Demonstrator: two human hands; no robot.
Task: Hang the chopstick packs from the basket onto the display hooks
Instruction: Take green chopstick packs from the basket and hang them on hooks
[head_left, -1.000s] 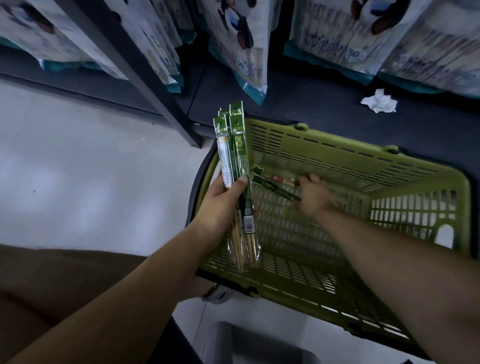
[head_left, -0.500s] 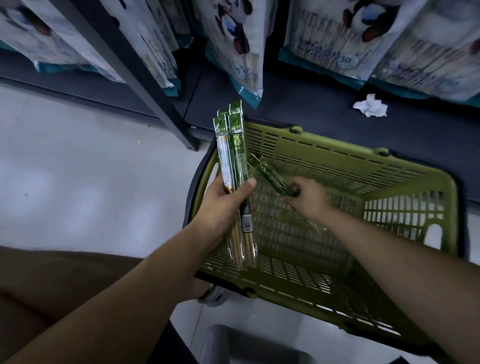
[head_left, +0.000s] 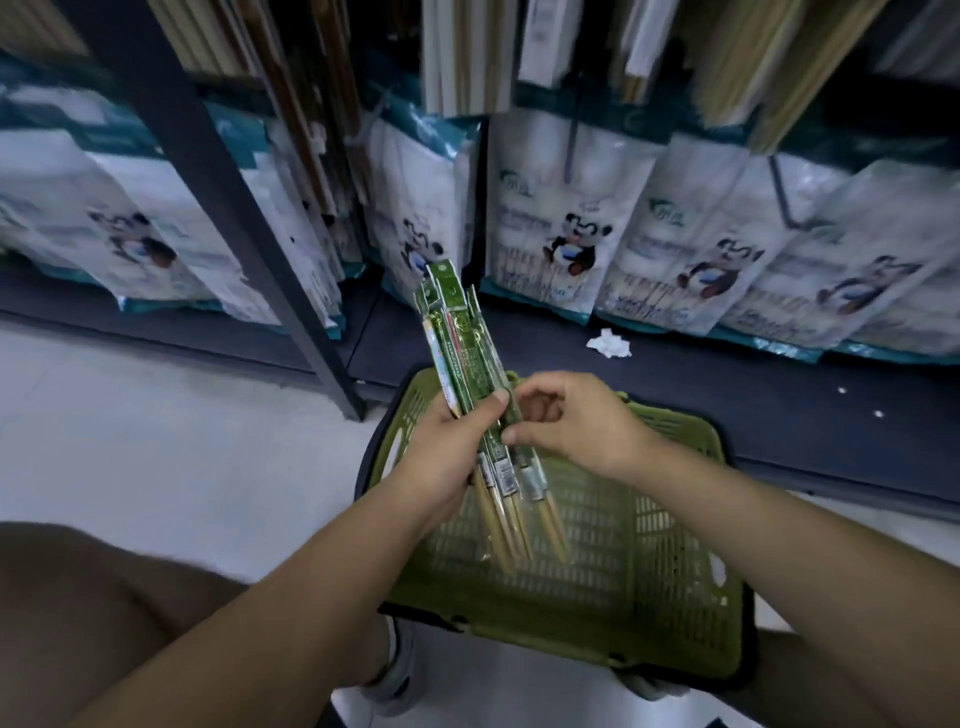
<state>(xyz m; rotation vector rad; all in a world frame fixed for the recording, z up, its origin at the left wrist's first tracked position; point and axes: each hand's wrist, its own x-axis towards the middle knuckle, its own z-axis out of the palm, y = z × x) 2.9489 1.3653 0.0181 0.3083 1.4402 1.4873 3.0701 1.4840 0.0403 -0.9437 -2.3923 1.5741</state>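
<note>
Bundle of chopstick packs (head_left: 462, 338) is gripped at mid-length by the left hand (head_left: 441, 462), thumb and fingers wrapped round it, green header ends up and fanned, presumably to present the hanging ends. The right hand (head_left: 576, 421), fingers curled, pinches the bundle's right edge, apparently squaring it or separating one pack. Bundle hangs above the green basket (head_left: 675, 571), clear of its rim. Open room lies ahead and upward; a dark upright (head_left: 234, 208) stands left, panda bags (head_left: 566, 228) crowd behind. Hooks not discernible.
</note>
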